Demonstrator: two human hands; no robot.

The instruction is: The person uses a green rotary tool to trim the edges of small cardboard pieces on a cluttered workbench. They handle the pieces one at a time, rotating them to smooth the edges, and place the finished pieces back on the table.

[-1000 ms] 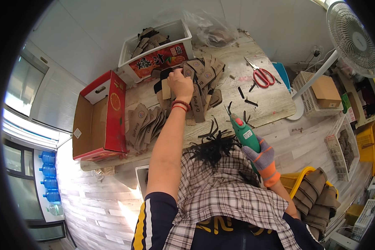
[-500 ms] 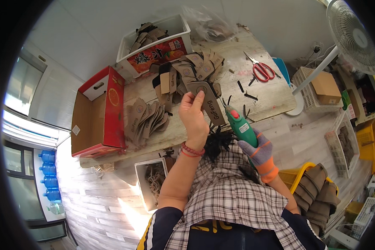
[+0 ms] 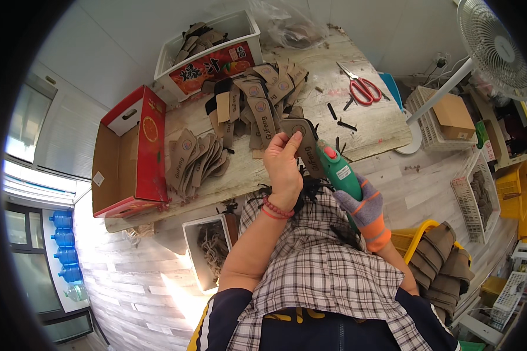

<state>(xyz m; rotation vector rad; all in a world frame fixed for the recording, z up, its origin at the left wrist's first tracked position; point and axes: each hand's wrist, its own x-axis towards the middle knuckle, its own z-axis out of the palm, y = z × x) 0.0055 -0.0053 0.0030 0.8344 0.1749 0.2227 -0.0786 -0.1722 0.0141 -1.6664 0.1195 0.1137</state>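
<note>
My bare left hand (image 3: pixel 283 168), a red bead bracelet at its wrist, pinches a flat grey-brown strap-like piece (image 3: pixel 310 153) with dark lettering between thumb and fingers. My right hand (image 3: pixel 364 206), in a grey and orange glove, is wrapped round a green handheld power tool (image 3: pixel 342 174) with a red button. The tool's front end meets the right edge of the piece, and its tip is hard to make out there. Similar pieces lie heaped (image 3: pixel 257 102) just beyond my left hand, and a fanned stack (image 3: pixel 196 161) lies to the left.
Red-handled scissors (image 3: pixel 364 92) and black scraps (image 3: pixel 346 126) lie on the worn table (image 3: pixel 380 137). A red carton (image 3: pixel 152 146) and a white bin (image 3: pixel 161 73) stand at its left and back. A fan (image 3: pixel 465 73) stands at right; a yellow basket (image 3: pixel 418 240) sits beside my right arm.
My left hand has moved the piece right and slightly down, closer against the green tool. Both hands keep their hold. The whole view has shifted a little.
</note>
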